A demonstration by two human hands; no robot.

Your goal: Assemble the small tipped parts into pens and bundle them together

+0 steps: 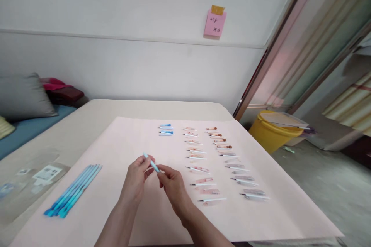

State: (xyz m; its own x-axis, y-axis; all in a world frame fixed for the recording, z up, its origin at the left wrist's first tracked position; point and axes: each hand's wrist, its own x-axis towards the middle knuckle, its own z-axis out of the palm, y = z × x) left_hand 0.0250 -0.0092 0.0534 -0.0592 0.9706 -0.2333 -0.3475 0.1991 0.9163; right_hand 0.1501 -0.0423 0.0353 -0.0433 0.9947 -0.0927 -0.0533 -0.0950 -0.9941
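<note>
Seemingly, the work is well along, with rows of separated pen parts (pixel 198 169) right of centre and several blue pens (pixel 77 190) (apparently untouched) remaining lower left, while left hand (pixel 137 173) and right hand (pixel 171 182) together pinch a pale blue pen (pixel 151 162) at lower centre.

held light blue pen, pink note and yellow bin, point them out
Held light blue pen (pixel 152 163): head view, middle of its barrel.
Pink note (pixel 215 24): head view, centre of the paper.
Yellow bin (pixel 263 132): head view, its outer wall.

The right hand (pixel 173 185) partly covers the blue pen (pixel 152 163); the white label (pixel 48 173) bears unreadably small print.
</note>
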